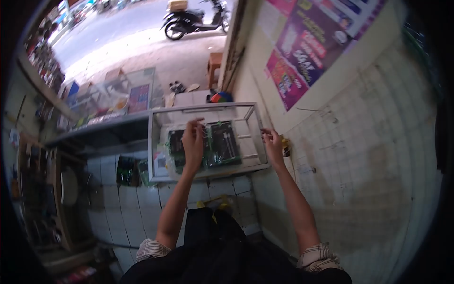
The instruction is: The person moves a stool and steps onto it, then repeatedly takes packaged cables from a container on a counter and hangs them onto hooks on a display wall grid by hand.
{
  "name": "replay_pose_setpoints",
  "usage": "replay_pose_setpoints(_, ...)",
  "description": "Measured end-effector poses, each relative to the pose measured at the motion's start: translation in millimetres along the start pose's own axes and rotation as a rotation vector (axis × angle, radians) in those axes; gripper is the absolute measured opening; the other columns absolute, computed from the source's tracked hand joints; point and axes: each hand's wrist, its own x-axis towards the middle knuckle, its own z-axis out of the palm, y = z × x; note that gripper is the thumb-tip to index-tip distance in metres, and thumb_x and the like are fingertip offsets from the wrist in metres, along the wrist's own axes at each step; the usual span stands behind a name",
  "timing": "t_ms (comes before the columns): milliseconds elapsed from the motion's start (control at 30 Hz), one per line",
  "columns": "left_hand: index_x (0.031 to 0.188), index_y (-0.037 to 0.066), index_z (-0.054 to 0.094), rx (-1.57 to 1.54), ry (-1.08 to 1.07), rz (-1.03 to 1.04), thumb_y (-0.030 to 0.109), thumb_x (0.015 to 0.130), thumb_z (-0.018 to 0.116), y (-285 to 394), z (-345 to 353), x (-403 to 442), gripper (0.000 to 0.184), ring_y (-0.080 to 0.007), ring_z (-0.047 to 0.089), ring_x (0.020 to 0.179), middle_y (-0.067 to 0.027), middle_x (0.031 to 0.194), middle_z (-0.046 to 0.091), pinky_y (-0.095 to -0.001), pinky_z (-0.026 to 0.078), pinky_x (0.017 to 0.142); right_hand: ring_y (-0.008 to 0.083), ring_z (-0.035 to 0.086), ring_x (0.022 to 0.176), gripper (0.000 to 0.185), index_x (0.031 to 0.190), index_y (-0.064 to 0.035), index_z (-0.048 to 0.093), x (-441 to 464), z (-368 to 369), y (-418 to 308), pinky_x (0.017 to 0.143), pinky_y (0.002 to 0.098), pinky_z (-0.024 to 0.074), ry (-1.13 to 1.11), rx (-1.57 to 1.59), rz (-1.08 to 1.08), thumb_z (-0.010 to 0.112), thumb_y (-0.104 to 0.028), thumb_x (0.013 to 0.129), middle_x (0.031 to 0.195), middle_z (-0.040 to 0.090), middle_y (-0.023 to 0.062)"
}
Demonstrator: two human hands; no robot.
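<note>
Left hand (191, 142): fingers loosely bent, nothing visible in grasp; nearer to plastic-wrapped dark packets (218, 146), beneath and rightward of this grip, contact unclear. Packets side by side at glass top of display case (151, 151), long axes running away from body. Right hand (273, 144): fingers slack, apparently empty, right of packets.

Daylight is admitted from the street (127, 28), where the pavement (137, 51) is washed out nearly white; the interior is left dim. Straight edges are bowed, the margins blackened, and the shelving (29, 158) at left is rendered soft.
</note>
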Motion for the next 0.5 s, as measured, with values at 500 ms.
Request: replay_pose_setpoints(500, 0.124, 0.003, 0.040, 0.241, 0.013, -0.151, 0.008, 0.085, 0.049, -136, 70, -132, 0.040, -0.0223, 0.050, 0.094, -0.0134, 0.115, 0.043, -0.0304, 0.048, 0.074, 0.0356, 0.044, 0.105, 0.050, 0.121, 0.0031, 0.041, -43, 105, 105, 0.093, 0.0416, 0.0309, -0.190, -0.338, 0.099, 0.053, -0.027, 0.083, 0.110, 0.049, 0.0230)
